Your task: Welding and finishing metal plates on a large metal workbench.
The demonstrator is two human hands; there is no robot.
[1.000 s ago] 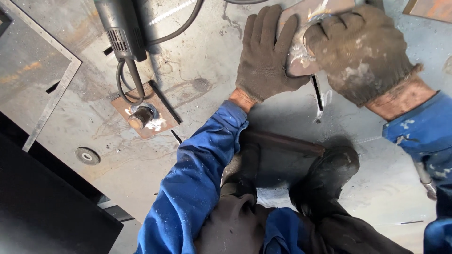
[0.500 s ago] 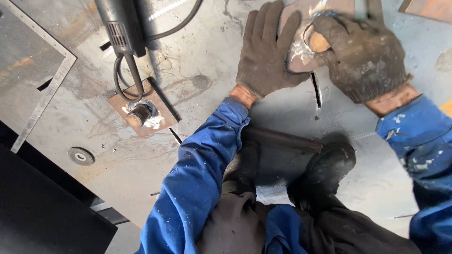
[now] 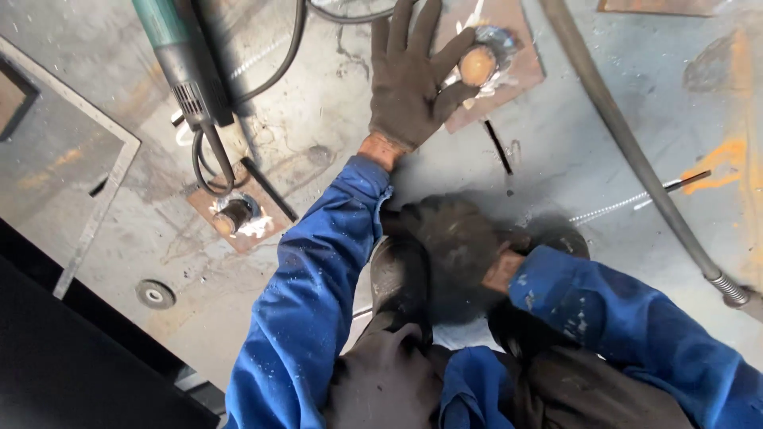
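Left hand (image 3: 409, 87) lies flat on a rusty plate (image 3: 509, 75); right hand (image 3: 453, 238) blurred near boots.

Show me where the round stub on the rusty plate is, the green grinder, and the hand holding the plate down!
round stub (image 3: 478, 65), head view, on its flat rusty top.
green grinder (image 3: 179, 56), head view, on its body.
left hand (image 3: 409, 83), head view, on the back of the dark glove pressing the plate.

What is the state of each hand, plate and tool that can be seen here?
left hand: gloved, fingers spread, flat on the upper plate.
right hand: gloved, blurred, low near the boots; grip unclear.
upper rusty plate with welded stub: lying flat, held down.
lower rusty plate with stub: lying flat, untouched.
angle grinder: lying on the floor, unheld.
grinding disc: loose on the floor.
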